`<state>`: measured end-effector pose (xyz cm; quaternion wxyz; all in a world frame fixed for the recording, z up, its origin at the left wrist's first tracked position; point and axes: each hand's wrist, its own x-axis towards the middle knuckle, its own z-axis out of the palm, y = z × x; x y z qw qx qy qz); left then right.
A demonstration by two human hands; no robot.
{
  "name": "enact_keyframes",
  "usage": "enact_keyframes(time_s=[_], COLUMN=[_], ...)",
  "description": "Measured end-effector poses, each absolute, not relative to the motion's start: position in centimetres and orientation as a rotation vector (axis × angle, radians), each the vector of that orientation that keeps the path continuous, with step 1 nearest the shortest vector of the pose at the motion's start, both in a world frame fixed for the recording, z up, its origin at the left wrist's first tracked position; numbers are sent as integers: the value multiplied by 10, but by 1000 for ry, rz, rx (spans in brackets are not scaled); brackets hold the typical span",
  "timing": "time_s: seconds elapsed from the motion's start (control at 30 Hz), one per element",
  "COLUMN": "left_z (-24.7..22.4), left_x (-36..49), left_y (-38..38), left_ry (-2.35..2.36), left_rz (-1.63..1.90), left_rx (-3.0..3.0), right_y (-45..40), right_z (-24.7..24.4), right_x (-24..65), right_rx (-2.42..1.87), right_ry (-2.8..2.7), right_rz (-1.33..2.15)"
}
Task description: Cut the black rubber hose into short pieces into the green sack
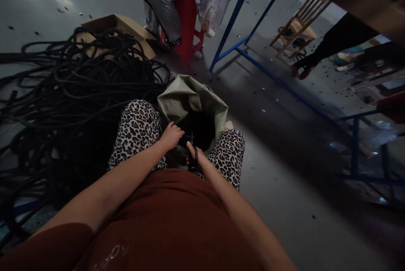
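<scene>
My right hand (193,155) is closed around scissors (196,155) with dark handles; their thin blade points up and away from me, over the mouth of a sack. My left hand (172,136) is closed in a pinch just left of the blade. Something dark seems to lie between its fingertips, but against the black inside of the sack I cannot make it out. The greenish woven sack (218,106) stands open between my knees, its rim folded outward. What lies deep inside it is hidden in shadow.
A large tangle of black hoses (79,81) covers the floor at left, partly over an open cardboard box (133,30). Ahead, a person sits on a red stool (186,26), holding a black hose. Blue-framed tables (240,47) and a wooden chair (297,26) stand at right.
</scene>
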<state>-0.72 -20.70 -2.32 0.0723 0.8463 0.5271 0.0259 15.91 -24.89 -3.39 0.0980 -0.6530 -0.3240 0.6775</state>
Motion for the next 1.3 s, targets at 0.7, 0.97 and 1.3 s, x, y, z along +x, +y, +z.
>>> enact_keyframes(time_s=[0.7,0.97,1.3], left_z=[-9,-20,-16], left_x=[-12,-13,-13], left_y=[-204,-206,-204], left_ry=[1611,1610,1757], left_rz=[-23,10,100], left_rx=[2518,2561,2456], right_y=[-249,-249,-253], right_z=[-22,-16,-20], right_x=[160,161,159], right_rx=[-2040,-2092,-1952], right_ry=[-1034,-1023,-963], right_rz=[1870,1815,2000])
